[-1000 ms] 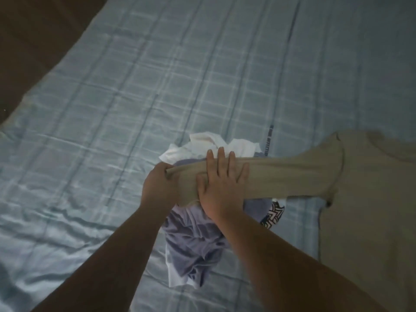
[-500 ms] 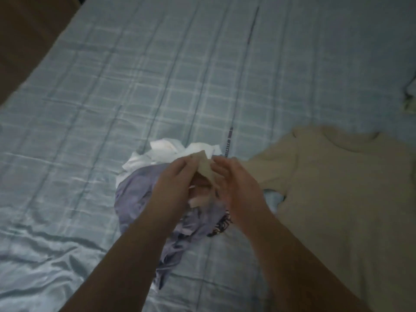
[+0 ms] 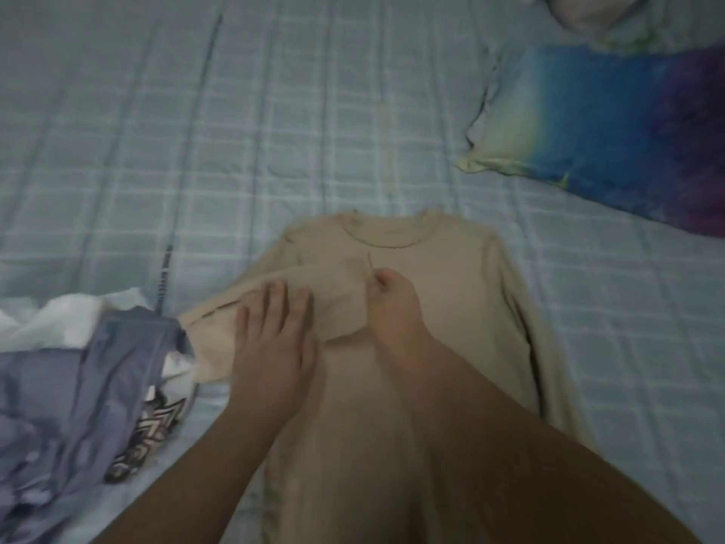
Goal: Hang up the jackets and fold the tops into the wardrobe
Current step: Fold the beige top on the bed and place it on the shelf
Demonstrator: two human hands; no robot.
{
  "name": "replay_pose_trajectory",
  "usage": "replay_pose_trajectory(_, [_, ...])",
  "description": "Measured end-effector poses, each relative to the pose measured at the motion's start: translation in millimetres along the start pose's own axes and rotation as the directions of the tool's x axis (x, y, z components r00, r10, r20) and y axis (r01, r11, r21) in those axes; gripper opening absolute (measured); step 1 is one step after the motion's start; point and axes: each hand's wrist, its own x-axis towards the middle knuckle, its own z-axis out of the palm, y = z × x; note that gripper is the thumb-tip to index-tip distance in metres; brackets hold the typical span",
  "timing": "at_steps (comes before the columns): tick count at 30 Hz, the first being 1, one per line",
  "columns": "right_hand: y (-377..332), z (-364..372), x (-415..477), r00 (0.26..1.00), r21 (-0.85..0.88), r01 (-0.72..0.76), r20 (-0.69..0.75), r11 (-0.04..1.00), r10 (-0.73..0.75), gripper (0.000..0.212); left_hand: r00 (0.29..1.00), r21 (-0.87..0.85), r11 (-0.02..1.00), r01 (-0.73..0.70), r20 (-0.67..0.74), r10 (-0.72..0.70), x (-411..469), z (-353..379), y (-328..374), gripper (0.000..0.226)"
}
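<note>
Beige top [image 3: 451, 292] lies face up and mostly flat in the centre of the frame on a pale checked bedsheet [image 3: 274, 131], neckline toward the top of the picture, with one sleeve [image 3: 337, 292] already brought across the chest from the left of the frame. The left hand [image 3: 274, 347] rests flat on that sleeve with fingers [image 3: 274, 300] straight and spread, pinning it down. The right hand [image 3: 392, 312] sits at the cuff end with its fingers curled in, apparently pinching the cuff's edge, though blur hides the exact hold. The step in hand looks like setting this sleeve fold. To do it well, the cuff should be drawn taut so the sleeve lies straight across the chest, and the flat hand should then sweep outward to press out creases before the other sleeve, still running down the right side, is folded in to match. The fold's shoulder end lies close to the loose pile at lower left, a grey-purple garment [image 3: 78, 386], a white garment [image 3: 66, 323] and a patterned piece [image 3: 149, 433], so it should be kept from snagging on them. A blue and purple pillow [image 3: 588, 123] lies at upper right. No brand or label shows on the top; a dark printed strip [image 3: 164, 268] on the sheet may carry lettering, but it is too blurred to read.
</note>
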Motion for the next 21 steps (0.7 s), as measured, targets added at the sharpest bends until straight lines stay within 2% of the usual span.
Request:
replay_pose_trajectory(4, [37,-47,30,0.983,-0.168,0.096,-0.139,0.981,-0.12,0.02,0.99,0.106,0.994,-0.021,0.141,0.006,23,46,37,0.061])
replay_pose_trajectory(8, [73,-92,56,0.95,-0.383,0.2,-0.149,0.902,-0.274,0.023,0.981,0.167,0.985,-0.05,0.192,0.017,49,75,72,0.063])
replay_pose_trajectory(11, [97,-122,71,0.927,-0.472,0.206,-0.187,0.857,-0.326,0.021,0.979,0.18,0.98,-0.083,0.198,0.047,59,89,96,0.066])
replay_pose_trajectory(14, [117,-152,73,0.923,-0.513,0.157,-0.229,0.844,-0.311,0.03,0.979,0.199,0.976,-0.09,0.197,0.05,64,101,111,0.066])
replay_pose_trajectory(19, [143,-174,78,0.913,-0.745,0.125,-0.172,0.655,-0.37,0.033,0.976,0.211,0.974,-0.081,0.214,0.035,69,115,125,0.064])
replay_pose_trajectory(21, [144,-175,76,0.88,-0.763,0.149,-0.188,0.629,-0.436,0.04,0.979,0.227,0.97,-0.085,0.203,0.038,70,117,125,0.064])
